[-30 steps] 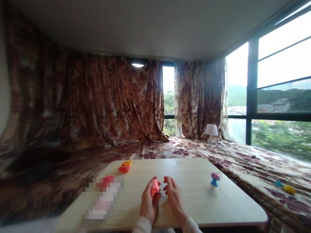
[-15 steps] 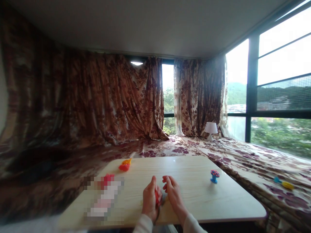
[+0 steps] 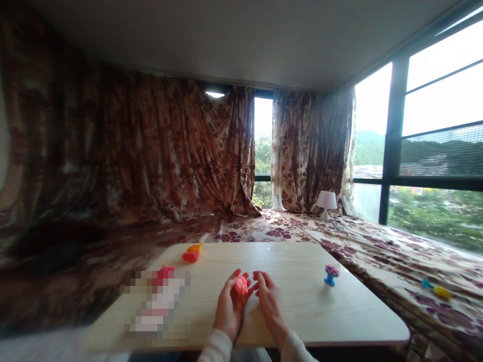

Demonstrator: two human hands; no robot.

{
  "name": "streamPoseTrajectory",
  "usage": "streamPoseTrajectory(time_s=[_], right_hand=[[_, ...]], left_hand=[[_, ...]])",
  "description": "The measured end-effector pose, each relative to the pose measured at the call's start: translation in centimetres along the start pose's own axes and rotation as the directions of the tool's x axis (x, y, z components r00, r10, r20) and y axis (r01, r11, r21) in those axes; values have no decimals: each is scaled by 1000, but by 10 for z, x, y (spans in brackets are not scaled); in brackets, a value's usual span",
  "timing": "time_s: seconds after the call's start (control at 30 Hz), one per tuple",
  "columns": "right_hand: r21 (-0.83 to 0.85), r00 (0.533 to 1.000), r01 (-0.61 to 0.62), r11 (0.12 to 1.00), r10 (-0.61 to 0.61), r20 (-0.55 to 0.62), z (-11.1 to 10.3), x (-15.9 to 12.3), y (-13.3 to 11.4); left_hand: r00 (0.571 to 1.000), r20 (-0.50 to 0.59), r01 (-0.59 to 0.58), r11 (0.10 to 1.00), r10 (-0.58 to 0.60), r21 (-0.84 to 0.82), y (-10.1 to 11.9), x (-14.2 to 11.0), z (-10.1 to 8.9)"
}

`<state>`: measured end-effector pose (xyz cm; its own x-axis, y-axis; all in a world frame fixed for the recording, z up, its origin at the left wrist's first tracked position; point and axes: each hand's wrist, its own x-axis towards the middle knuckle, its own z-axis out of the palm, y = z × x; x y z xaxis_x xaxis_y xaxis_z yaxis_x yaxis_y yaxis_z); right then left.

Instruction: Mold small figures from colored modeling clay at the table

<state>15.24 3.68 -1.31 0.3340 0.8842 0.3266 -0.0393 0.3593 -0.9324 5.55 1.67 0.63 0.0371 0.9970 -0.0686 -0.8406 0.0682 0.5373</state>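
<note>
My left hand (image 3: 229,305) rests on the light wooden table (image 3: 302,311) with its fingers curled up around a small pink lump of clay (image 3: 241,285). Beside it, my right hand (image 3: 267,300) has its fingertips touching the same lump from the right. A blue clay mushroom with a dotted cap (image 3: 331,273) stands upright to the right of my hands. An orange and red clay piece (image 3: 191,253) lies at the table's far left, and a red clay piece (image 3: 165,274) sits nearer on the left.
A blurred-out patch (image 3: 156,306) covers something on the table's left side. Floral fabric covers the platform around the table. A small white lamp (image 3: 326,203) stands by the curtains. A blue and yellow toy (image 3: 435,288) lies on the fabric at right.
My left fingers have uncurled somewhat, so the pink lump shows again between both hands. The view has shifted slightly; the other clay pieces stay in place.
</note>
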Motion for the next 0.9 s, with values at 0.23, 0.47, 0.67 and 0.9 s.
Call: streamPoseTrajectory(time_s=[0.23, 0.47, 0.67, 0.9], right_hand=[[-7, 1000, -13, 1000, 13, -28, 0, 0, 3], [-1, 1000, -7, 1000, 7, -19, 1, 0, 0], [-4, 1000, -9, 1000, 9, -9, 2, -1, 1], [-1, 1000, -2, 1000, 2, -11, 3, 0, 3]], left_hand=[[992, -60, 107, 991, -112, -78, 8, -6, 1], [997, -20, 81, 994, -80, 71, 2, -2, -2], [996, 69, -75, 973, 61, 219, -6, -4, -1], [996, 43, -83, 977, 77, 194, -5, -6, 0]])
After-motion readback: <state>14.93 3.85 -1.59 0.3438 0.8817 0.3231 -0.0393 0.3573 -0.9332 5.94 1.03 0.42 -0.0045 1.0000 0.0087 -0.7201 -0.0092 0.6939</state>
